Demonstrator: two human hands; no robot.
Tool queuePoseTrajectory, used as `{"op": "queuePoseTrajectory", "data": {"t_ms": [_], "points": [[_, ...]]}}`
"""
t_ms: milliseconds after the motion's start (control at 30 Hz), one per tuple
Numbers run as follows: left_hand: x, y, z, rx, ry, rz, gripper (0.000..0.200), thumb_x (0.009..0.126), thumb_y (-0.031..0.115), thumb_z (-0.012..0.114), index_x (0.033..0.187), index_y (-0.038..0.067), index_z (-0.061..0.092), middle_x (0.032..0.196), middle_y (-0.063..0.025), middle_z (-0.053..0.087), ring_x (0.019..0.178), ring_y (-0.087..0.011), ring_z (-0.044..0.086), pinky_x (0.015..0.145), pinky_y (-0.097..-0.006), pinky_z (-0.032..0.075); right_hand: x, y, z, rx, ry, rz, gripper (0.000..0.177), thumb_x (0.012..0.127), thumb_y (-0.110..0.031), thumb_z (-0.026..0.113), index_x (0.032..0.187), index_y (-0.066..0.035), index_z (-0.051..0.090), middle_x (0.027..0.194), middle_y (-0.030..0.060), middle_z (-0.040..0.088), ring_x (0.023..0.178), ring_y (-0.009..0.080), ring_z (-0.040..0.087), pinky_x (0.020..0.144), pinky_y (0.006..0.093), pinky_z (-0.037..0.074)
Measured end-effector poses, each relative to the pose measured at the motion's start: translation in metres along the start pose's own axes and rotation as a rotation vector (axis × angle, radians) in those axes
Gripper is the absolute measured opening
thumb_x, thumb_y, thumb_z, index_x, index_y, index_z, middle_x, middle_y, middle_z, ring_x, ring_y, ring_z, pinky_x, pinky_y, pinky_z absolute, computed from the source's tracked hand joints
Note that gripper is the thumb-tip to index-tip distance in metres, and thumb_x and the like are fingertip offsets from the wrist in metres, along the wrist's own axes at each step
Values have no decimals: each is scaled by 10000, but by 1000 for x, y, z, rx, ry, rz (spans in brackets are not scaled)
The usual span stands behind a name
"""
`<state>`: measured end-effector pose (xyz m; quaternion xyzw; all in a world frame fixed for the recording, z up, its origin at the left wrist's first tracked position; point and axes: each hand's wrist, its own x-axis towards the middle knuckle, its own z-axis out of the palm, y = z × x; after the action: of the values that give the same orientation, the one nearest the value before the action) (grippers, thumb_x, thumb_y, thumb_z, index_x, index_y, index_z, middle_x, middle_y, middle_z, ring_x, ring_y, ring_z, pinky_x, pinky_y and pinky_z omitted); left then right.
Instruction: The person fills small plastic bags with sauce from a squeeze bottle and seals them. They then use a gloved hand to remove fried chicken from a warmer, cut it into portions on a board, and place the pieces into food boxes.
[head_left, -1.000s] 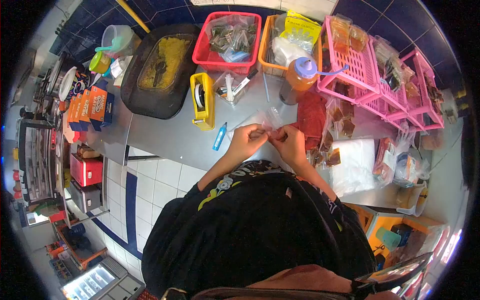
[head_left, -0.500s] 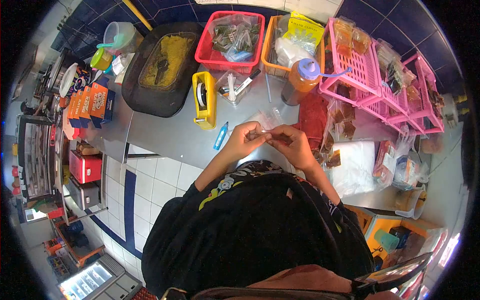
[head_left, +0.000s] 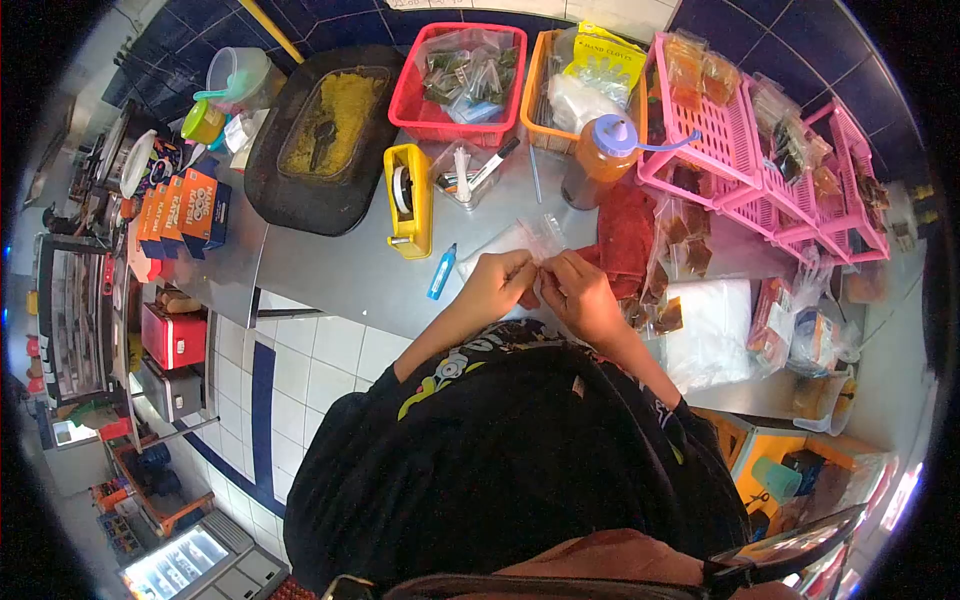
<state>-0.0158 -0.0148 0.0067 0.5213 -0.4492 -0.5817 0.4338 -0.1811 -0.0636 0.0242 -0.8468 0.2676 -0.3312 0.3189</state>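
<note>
My left hand (head_left: 500, 283) and my right hand (head_left: 583, 293) meet above the near edge of the steel counter. Both are closed, fingertips pinching the edge of a small clear plastic bag (head_left: 543, 262). Something reddish-brown shows below the fingers, though its outline is partly hidden. More clear plastic (head_left: 500, 243) lies just beyond the hands. To the left of my left hand is a blue marker (head_left: 441, 272). A red cloth (head_left: 622, 245) lies to the right of my right hand, beside sachets of brown sauce (head_left: 686, 222).
Behind stand a yellow tape dispenser (head_left: 409, 200), a red basket (head_left: 462, 128) of small packets, an orange basket (head_left: 562, 143), and a sauce bottle (head_left: 597, 175). Pink racks (head_left: 705, 110) fill the right back. A black tray (head_left: 265, 170) holds yellow crumbs. White plastic bags (head_left: 708, 335) lie right.
The fingers have shifted on the plastic bag, with my right hand more upright and slightly lower. More of the clear plastic beyond the hands shows now.
</note>
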Motion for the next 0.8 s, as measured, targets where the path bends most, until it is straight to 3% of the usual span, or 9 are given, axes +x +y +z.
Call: {"op": "queuePoseTrajectory", "data": {"t_ms": [267, 467, 600, 700, 800], "points": [[-8, 1, 1, 150, -77, 137, 231, 832, 73, 594, 634, -28, 531, 578, -93, 615, 528, -150, 635, 484, -285, 514, -5, 14, -1, 62, -148, 23, 153, 820, -105, 594, 762, -14, 486, 707, 193, 528, 651, 368, 565, 562, 425, 451], [-3, -14, 9, 176, 33, 100, 250, 843, 85, 594, 631, -37, 541, 577, -96, 616, 545, -163, 655, 479, -278, 522, 1, 20, 1, -167, 44, 104, 159, 779, -95, 620, 739, -20, 486, 752, 183, 548, 657, 366, 577, 546, 424, 465], [-5, -6, 10, -27, 95, 2, 282, 855, 94, 593, 618, -44, 525, 588, -103, 621, 535, -169, 654, 471, -280, 521, 7, 11, 5, -28, 99, 37, 91, 731, -2, 626, 789, -10, 556, 868, 164, 545, 639, 325, 596, 562, 402, 491], [-5, 1, 10, 129, 171, 75, 274, 841, 108, 598, 614, -30, 530, 518, -93, 570, 514, -198, 651, 462, -301, 518, 3, 17, 12, -10, 95, -31, 142, 718, 48, 619, 848, -8, 611, 945, 147, 527, 634, 292, 603, 570, 385, 501], [-4, 9, 5, 809, 195, 176, 125, 768, 109, 638, 787, -6, 592, 701, -121, 612, 743, -269, 678, 675, -383, 550, 7, 16, 7, -119, 60, 84, 208, 703, 69, 624, 892, -16, 648, 963, 142, 512, 652, 267, 605, 574, 367, 504]]}}
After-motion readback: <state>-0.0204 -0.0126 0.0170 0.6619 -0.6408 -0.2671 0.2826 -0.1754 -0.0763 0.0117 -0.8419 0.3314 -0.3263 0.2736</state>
